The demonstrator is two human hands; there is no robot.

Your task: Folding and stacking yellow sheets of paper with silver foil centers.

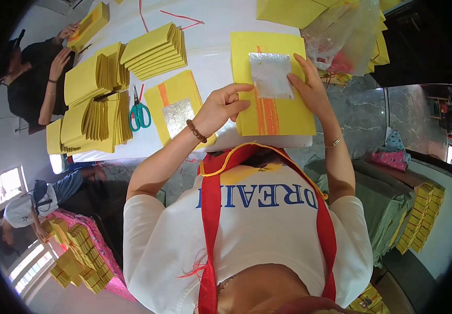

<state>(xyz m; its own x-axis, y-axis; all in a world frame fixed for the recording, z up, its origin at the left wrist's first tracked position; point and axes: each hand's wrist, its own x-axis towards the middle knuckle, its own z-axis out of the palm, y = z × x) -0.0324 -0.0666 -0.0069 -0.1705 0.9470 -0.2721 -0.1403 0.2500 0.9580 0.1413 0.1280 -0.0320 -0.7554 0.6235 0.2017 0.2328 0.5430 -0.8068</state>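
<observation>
A stack of yellow paper sheets lies at the table's near edge in front of me. On its top sheet are an orange printed strip and a square of silver foil paper. My right hand rests at the stack's right side, fingers stretched out, thumb at the foil's right edge. To the left of the foil is my left hand, its index finger and thumb extended and apart, the other fingers curled, nothing visibly held. Beside my left forearm lies another yellow stack with a silver foil square.
Teal-handled scissors and folded yellow paper bundles lie to the left on the white table. A clear plastic bag sits at the far right. One co-worker handles yellow paper at left; another person is farther back.
</observation>
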